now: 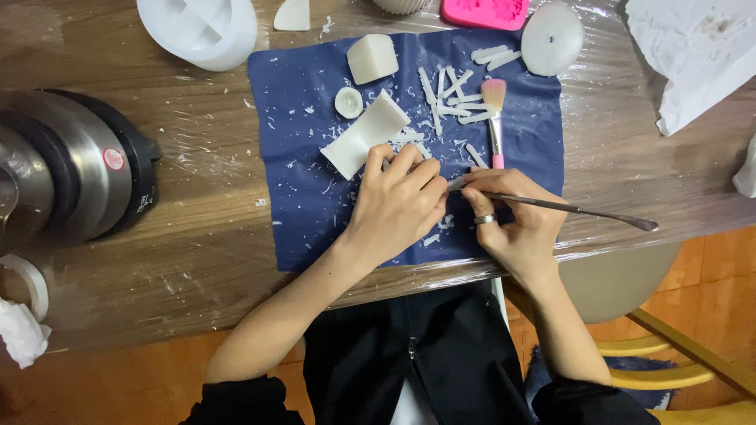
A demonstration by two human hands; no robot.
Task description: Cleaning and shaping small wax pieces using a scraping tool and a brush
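Observation:
My left hand (398,205) lies palm down on the dark blue cloth (307,197), fingers curled over something I cannot see, next to a long white wax block (364,134). My right hand (516,216), a ring on one finger, grips a thin metal sculpting tool (583,210). The tool's tip meets the left fingertips and its far end points right. A small round wax piece (348,101), a squarish wax chunk (372,58) and several white wax strips (453,98) lie on the cloth. A pink-handled brush (494,118) rests just beyond my right hand.
A metal pot on a black base (63,169) stands at the left. A white round mould (201,30), a white wax disc (552,38) and a pink mould (484,12) sit at the far edge. White crumpled paper (697,55) lies at right. Plastic film covers the wooden table (189,260).

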